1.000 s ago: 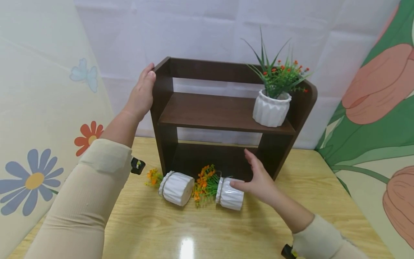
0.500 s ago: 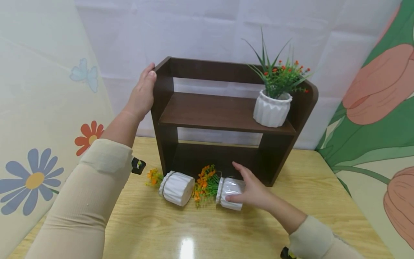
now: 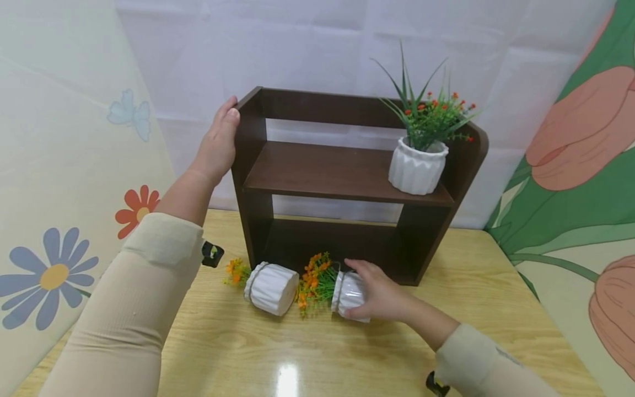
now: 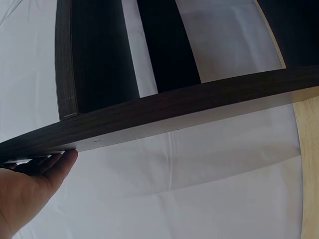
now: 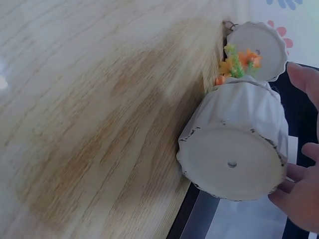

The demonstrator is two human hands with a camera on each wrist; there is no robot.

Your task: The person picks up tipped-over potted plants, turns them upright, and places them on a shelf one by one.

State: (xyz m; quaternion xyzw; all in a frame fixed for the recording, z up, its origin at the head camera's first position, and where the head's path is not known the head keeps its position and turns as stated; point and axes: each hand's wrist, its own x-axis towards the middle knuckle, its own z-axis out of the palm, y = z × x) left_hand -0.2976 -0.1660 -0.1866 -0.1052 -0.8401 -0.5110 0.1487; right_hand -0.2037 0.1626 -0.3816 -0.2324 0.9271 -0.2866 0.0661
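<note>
My left hand [image 3: 216,142] rests against the upper left side of a dark brown two-tier shelf [image 3: 317,168]. In the left wrist view its fingertips [image 4: 65,167] touch that side panel. My right hand [image 3: 379,292] is spread about the base end of a white fluted flowerpot [image 3: 347,295], which lies on its side with orange flowers [image 3: 312,278] pointing left. In the right wrist view the upper digit stands a little apart from this pot, while lower fingers [image 5: 294,194] reach its base edge. A second white flowerpot [image 3: 271,288] with orange flowers lies to the left.
On the right of the upper shelf stands an upright white pot [image 3: 416,167] with green leaves and red flowers [image 3: 436,113]. The shelf stands on a light wooden table [image 3: 238,342]. White cloth [image 3: 317,44] hangs behind; flower-painted panels [image 3: 570,182] flank both sides.
My right hand has moved left and down over the right-hand lying pot, and its thumb and fingers have drawn closer together. The left hand, shelf and pots have stayed in place.
</note>
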